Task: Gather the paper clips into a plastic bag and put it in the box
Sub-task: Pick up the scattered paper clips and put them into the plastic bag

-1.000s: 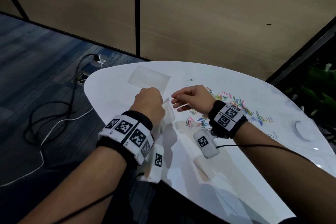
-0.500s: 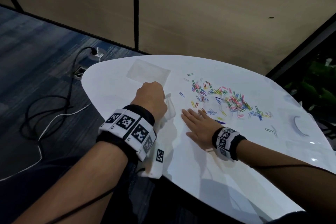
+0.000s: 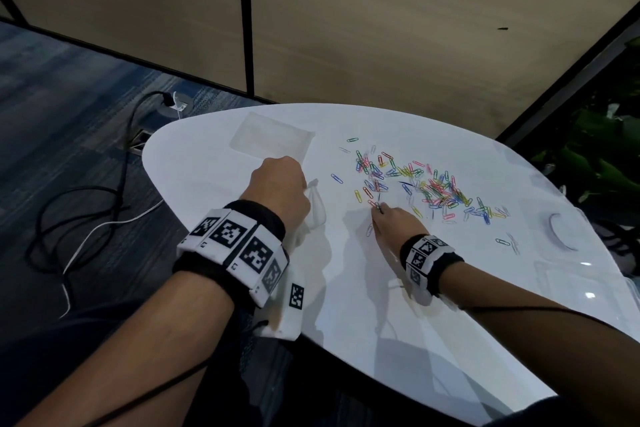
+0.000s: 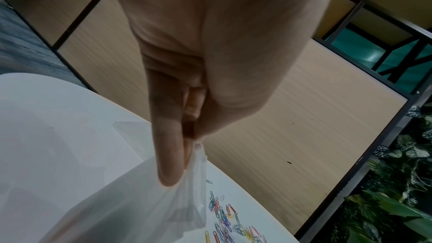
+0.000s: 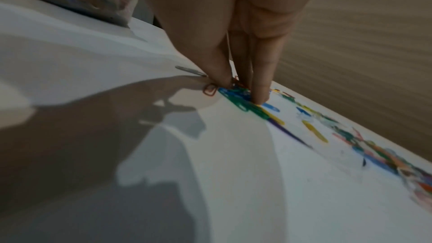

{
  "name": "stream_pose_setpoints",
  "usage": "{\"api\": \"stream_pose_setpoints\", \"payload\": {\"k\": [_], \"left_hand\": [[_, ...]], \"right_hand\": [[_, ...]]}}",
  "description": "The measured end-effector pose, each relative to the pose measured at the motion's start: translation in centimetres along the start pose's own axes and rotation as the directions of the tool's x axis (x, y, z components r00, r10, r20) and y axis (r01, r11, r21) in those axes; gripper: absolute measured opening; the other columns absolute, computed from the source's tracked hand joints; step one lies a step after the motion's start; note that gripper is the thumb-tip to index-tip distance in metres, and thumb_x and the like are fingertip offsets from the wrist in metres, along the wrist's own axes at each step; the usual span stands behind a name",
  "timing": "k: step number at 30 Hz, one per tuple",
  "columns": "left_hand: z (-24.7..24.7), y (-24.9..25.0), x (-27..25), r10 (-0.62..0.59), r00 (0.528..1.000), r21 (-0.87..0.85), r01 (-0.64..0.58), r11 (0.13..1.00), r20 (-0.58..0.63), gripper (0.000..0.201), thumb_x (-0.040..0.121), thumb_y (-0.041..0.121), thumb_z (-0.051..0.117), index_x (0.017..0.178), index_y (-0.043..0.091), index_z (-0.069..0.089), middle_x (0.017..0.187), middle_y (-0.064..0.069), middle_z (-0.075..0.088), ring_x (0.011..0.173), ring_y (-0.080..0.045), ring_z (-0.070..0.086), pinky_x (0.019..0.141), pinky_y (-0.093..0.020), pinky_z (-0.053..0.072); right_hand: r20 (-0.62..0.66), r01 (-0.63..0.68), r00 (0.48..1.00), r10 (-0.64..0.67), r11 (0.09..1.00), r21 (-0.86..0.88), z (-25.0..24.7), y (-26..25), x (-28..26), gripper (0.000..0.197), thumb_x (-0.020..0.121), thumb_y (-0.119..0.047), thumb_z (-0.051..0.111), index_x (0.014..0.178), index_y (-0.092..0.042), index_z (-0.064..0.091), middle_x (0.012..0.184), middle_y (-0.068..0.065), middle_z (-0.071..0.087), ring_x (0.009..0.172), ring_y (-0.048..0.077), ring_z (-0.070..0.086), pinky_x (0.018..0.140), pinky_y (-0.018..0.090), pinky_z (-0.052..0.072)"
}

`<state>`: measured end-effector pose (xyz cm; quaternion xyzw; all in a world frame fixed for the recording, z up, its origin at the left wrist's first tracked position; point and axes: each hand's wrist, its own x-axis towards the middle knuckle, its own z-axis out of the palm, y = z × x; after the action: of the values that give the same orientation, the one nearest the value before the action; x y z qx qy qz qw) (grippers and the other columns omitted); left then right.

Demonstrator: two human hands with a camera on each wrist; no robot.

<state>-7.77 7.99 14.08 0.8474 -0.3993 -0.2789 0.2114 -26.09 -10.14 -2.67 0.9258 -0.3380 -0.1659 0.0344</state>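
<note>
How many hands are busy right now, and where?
2. The left hand grips the bag at the table's left. The right hand pinches clips at the pile's near edge.

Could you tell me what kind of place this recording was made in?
Probably an office or meeting corner: a rounded white table, tan partition wall panels, blue-grey carpet with a floor power socket, and leafy plants alongside.

A white table (image 3: 346, 305) stands before tan wall panels (image 3: 381, 28). Left of the table, black cables (image 3: 69, 204) lie on blue carpet (image 3: 52, 97); green plants (image 3: 599, 156) stand to its right.
</note>
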Motion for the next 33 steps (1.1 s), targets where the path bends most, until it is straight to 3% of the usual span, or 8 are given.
{"api": "stream_pose_setpoints", "payload": {"k": [5,8,12,17,19,26,30,33], "left_hand": [[-0.1,0.0,-0.1,-0.005,1.0,-0.002,0.005,1.0,0.001,0.027,0.092,-0.001,0.053,0.11,0.003,0.073,0.102,-0.017,0.075,0.095,-0.033,0.075,0.092,-0.04,0.06],[-0.1,0.1,-0.2,-0.002,1.0,0.001,0.002,1.0,-0.001,0.026,0.093,-0.001,0.053,0.11,0.003,0.073,0.101,-0.017,0.075,0.095,-0.034,0.075,0.093,-0.04,0.06],[0.1,0.4,-0.2,0.001,1.0,0.005,-0.001,1.0,-0.001,0.026,0.093,0.0,0.054,0.112,0.002,0.072,0.104,-0.018,0.074,0.096,-0.034,0.074,0.093,-0.04,0.06],[0.3,0.7,-0.1,0.009,1.0,0.021,-0.009,1.0,0.007,0.025,0.094,0.001,0.053,0.113,0.001,0.07,0.101,-0.018,0.074,0.095,-0.034,0.074,0.093,-0.041,0.06],[0.3,0.9,-0.2,0.008,1.0,0.027,-0.008,1.0,0.015,0.025,0.094,0.002,0.053,0.113,0.001,0.07,0.103,-0.019,0.074,0.098,-0.034,0.073,0.093,-0.04,0.059],[1.1,1.4,-0.4,0.046,0.999,0.022,-0.046,0.999,0.007,0.023,0.094,0.004,0.057,0.108,0.006,0.075,0.098,-0.016,0.075,0.096,-0.032,0.073,0.09,-0.038,0.06],[1.1,1.4,-0.4,0.047,0.999,-0.039,-0.045,0.998,0.028,0.026,0.094,0.004,0.058,0.114,0.009,0.074,0.105,-0.018,0.074,0.097,-0.034,0.075,0.092,-0.041,0.061],[1.1,1.2,-0.4,0.054,0.998,-0.064,-0.053,0.997,0.017,0.026,0.094,0.004,0.058,0.113,0.011,0.074,0.11,-0.018,0.073,0.098,-0.035,0.074,0.093,-0.041,0.06]], "right_hand": [[0.016,-0.072,0.997,0.071,0.995,0.062,-2.1,0.9,0.7,0.023,0.09,-0.003,0.05,0.097,-0.005,0.071,0.091,0.007,0.066,0.081,0.024,0.064,0.073,0.027,0.053],[0.005,-0.238,0.967,0.253,0.904,0.355,-3.4,1.9,1.4,0.022,0.086,-0.006,0.058,0.084,-0.012,0.079,0.08,0.003,0.075,0.075,0.019,0.07,0.081,0.024,0.055],[0.243,-0.454,0.868,0.432,0.496,0.74,-4.3,4.0,1.5,0.01,0.077,-0.012,0.075,0.086,-0.008,0.08,0.078,0.003,0.077,0.071,0.013,0.07,0.078,0.03,0.06],[0.376,-0.312,0.898,0.23,-0.271,0.911,-7.8,2.9,-0.3,0.026,0.077,0.002,0.076,0.102,0.007,0.07,0.105,0.022,0.072,0.088,0.023,0.074,0.081,0.027,0.059],[0.339,-0.281,0.936,0.089,-0.388,0.878,-10.4,0.7,-1.8,0.026,0.081,0.007,0.07,0.106,0.011,0.067,0.102,0.021,0.072,0.086,0.021,0.074,0.073,0.02,0.059],[0.24,-0.251,0.968,-0.076,-0.19,0.949,-12.7,-5.7,-4.6,0.024,0.084,0.008,0.066,0.107,0.014,0.065,0.101,0.024,0.071,0.084,0.026,0.071,0.08,0.026,0.059],[0.129,-0.107,0.986,-0.109,0.187,0.977,-12.4,-6.5,-4.1,0.044,0.081,0.002,0.067,0.124,-0.003,0.062,0.11,0.015,0.072,0.102,0.023,0.069,0.097,0.039,0.054],[0.034,-0.007,0.997,-0.071,0.35,0.937,-13.0,-6.1,-4.2,0.033,0.08,0.005,0.064,0.104,-0.015,0.074,0.104,0.004,0.074,0.099,0.018,0.07,0.093,0.039,0.056]]}}
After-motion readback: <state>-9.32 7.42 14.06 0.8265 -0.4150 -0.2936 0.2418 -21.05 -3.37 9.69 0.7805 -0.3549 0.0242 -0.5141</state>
